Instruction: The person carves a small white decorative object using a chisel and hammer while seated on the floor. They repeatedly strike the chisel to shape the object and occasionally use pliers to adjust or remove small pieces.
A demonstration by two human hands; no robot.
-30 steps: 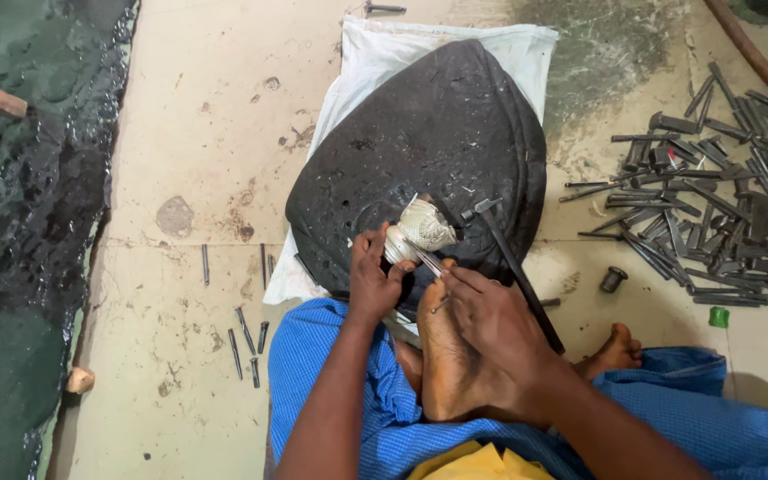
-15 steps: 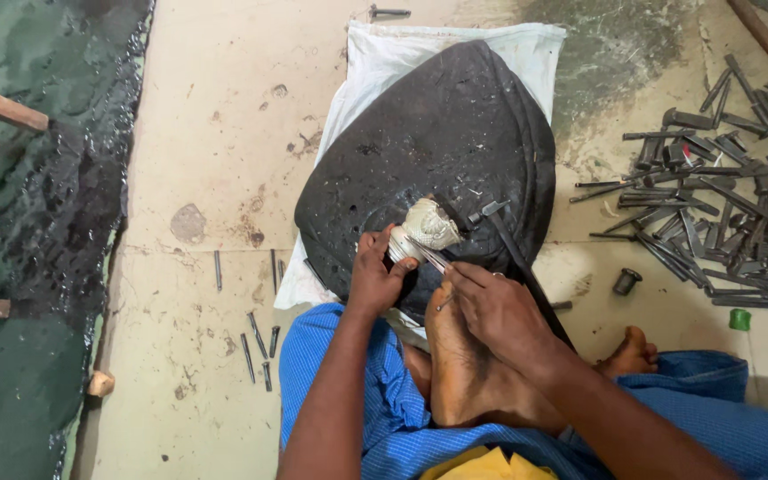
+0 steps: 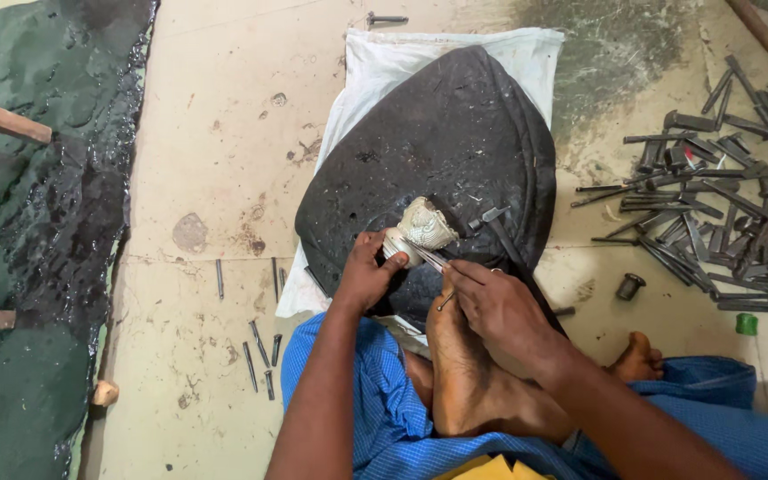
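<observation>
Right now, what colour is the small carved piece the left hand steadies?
Silvery white, with embossed relief; the carved piece shows best in the head view.

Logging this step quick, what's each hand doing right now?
Left hand: closed around the end of the pale carved piece, steadying it on the black mound.
Right hand: closed on a thin metal tool, tip at the piece.

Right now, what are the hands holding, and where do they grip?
The left hand grips the pale embossed metal piece at its near end. The right hand pinches a thin metal tool by its rear end.
</observation>
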